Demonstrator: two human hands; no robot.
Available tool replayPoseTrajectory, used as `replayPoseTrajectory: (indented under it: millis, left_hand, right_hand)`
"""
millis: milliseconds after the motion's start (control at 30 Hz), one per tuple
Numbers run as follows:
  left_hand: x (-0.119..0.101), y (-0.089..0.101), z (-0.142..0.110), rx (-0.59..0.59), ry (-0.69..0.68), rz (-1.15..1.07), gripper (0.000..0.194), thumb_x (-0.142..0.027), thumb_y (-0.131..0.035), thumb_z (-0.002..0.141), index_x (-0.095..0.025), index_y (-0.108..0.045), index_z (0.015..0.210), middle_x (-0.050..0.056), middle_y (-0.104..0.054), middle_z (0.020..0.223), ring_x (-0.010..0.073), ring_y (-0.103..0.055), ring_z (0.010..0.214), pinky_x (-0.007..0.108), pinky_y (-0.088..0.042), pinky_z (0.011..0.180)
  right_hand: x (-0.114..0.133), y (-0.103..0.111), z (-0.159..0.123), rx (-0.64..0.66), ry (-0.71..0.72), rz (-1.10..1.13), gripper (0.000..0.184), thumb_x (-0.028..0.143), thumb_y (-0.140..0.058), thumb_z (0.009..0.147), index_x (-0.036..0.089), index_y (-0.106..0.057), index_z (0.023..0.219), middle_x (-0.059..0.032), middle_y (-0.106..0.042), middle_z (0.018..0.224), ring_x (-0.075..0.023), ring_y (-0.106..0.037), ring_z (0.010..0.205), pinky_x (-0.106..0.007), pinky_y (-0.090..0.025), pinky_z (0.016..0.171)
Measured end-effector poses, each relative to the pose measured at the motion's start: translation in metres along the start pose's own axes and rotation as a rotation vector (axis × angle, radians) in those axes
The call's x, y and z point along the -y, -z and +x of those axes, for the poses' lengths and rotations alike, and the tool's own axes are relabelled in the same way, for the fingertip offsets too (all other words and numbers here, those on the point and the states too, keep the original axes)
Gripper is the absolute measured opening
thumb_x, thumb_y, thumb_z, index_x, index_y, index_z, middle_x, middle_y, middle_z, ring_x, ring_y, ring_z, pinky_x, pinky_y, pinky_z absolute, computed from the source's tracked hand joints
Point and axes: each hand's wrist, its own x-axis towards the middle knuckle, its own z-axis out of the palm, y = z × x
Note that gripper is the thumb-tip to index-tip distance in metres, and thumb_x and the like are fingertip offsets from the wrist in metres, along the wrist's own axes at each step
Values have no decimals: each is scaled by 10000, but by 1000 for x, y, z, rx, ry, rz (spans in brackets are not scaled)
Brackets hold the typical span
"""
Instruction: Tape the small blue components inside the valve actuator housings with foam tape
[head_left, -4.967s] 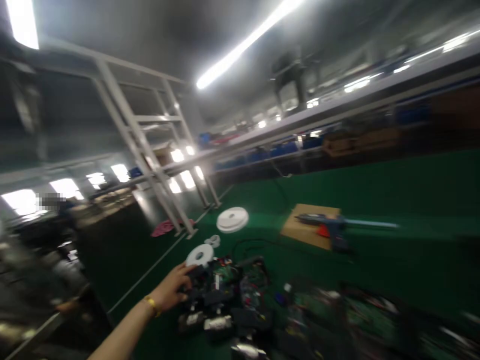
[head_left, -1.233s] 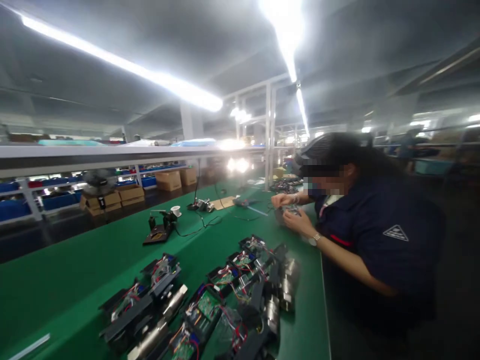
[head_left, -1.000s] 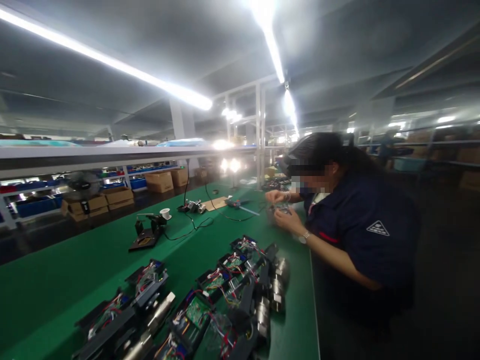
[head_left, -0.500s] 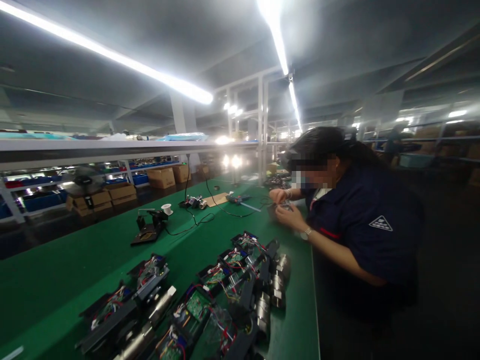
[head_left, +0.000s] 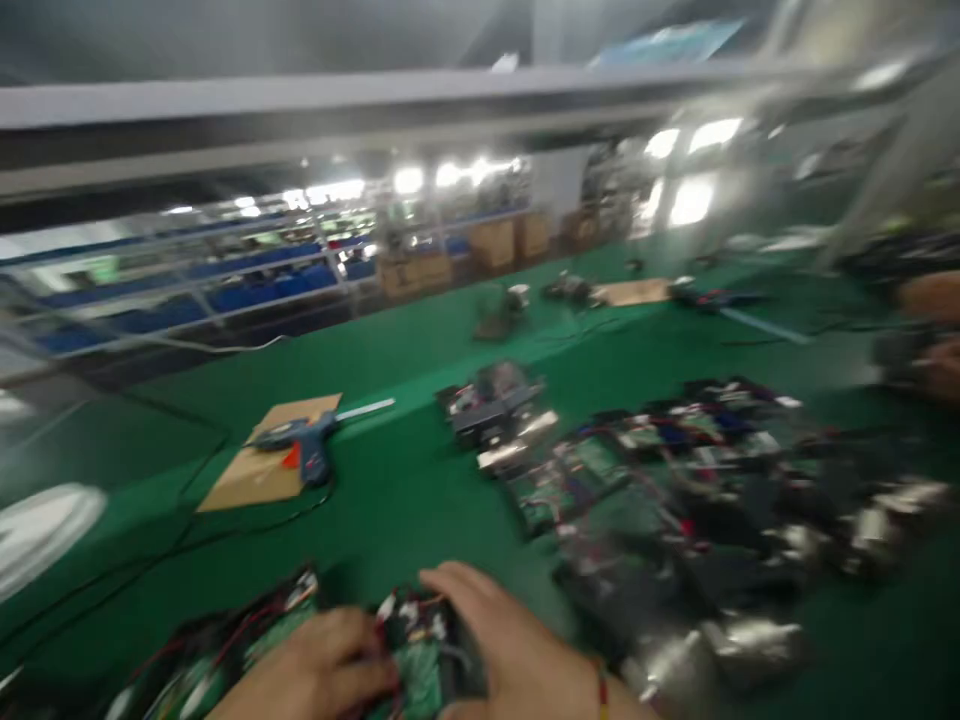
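Observation:
Between my two hands at the bottom of the head view sits a black housing with a green circuit board [head_left: 418, 672], with white connectors and wires at its upper end. My right hand [head_left: 517, 640] wraps round its right side, the fingers reaching over the far edge. My left hand [head_left: 322, 665] has its fingers bent against the left side; motion blur smears the fingertips. Just left of it lie more opened black housings with circuit boards [head_left: 225, 640], partly hidden by my left hand.
A blue glue gun [head_left: 313, 455] lies on a cardboard sheet [head_left: 251, 480], its cable trailing. Several wired units with metal fittings [head_left: 675, 490] fill the right of the green table [head_left: 420, 480]. A white spool [head_left: 45, 530] stands left. A co-worker's hand [head_left: 941, 365] shows far right.
My view has swung left and down from the co-worker to my own place at the table. Both my hands have come into view with the circuit-board housing between them.

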Motion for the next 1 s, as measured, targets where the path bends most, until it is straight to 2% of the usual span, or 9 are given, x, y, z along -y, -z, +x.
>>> replayPoseTrajectory:
  millis: [33, 67, 133, 233, 433, 733, 900, 1000]
  left_hand:
    - [2, 4, -15, 43, 73, 5, 228, -306, -478, 978, -291, -680, 1081, 44, -658, 1063, 175, -605, 940, 318, -515, 857]
    - [2, 7, -26, 75, 146, 15, 279, -243, -431, 972, -289, -692, 1057, 45, -659, 1025, 181, -592, 938, 328, -496, 862]
    - [2, 10, -35, 109, 291, 45, 314, -175, -410, 943, -258, -710, 987, 53, -643, 962, 205, -559, 939, 376, -449, 871]
    - [-5, 7, -34, 139, 419, 1, 201, -222, -520, 916, -237, -710, 851, 39, -613, 894, 211, -524, 913, 395, -398, 857]
    - [-16, -5, -25, 244, 447, -110, 177, -289, -551, 929, -253, -711, 862, 24, -601, 866, 209, -505, 912, 401, -358, 854]
    - [-20, -17, 2, 368, 520, -59, 276, -475, -587, 882, -282, -723, 739, 27, -620, 768, 232, -517, 839, 409, -354, 762]
    - [-32, -15, 6, 369, 555, -6, 117, -370, -667, 825, -279, -733, 789, 20, -663, 812, 239, -558, 865, 414, -388, 777]
    - [-34, -13, 6, 368, 580, 1, 97, -344, -691, 814, -269, -733, 860, 12, -686, 823, 233, -597, 851, 405, -420, 793]
  right_hand:
    - [4, -20, 2, 5, -66, 26, 932, 245, -758, 652, 169, -396, 1507, -173, -400, 1536, -332, -354, 1435, -502, -320, 1184]
    - [4, -30, 2, 12, -86, 32, 924, 227, -714, 672, 154, -362, 1523, -180, -330, 1573, -328, -292, 1465, -527, -268, 1203]
    - [-3, -34, 0, 9, -76, 20, 876, 217, -656, 724, 183, -328, 1536, -142, -276, 1601, -296, -246, 1486, -542, -221, 1220]
    - [-18, -28, -2, -18, -45, -27, 828, 223, -629, 779, 268, -297, 1537, -72, -278, 1604, -261, -250, 1487, -536, -231, 1227]
    - [-19, -29, -9, -72, -19, -121, 820, 226, -613, 801, 373, -247, 1520, -20, -297, 1585, -259, -286, 1470, -567, -286, 1204]
    - [-17, -25, -9, -93, 20, -163, 818, 211, -625, 804, 355, -245, 1514, -48, -324, 1565, -270, -324, 1451, -540, -335, 1188]
    - [-17, -26, -9, -128, 8, -141, 825, 217, -629, 787, 322, -268, 1522, -66, -348, 1558, -278, -344, 1443, -540, -339, 1185]
    - [-15, -26, -9, -124, -22, -120, 833, 215, -633, 769, 307, -293, 1524, -55, -338, 1568, -270, -320, 1456, -526, -319, 1200]
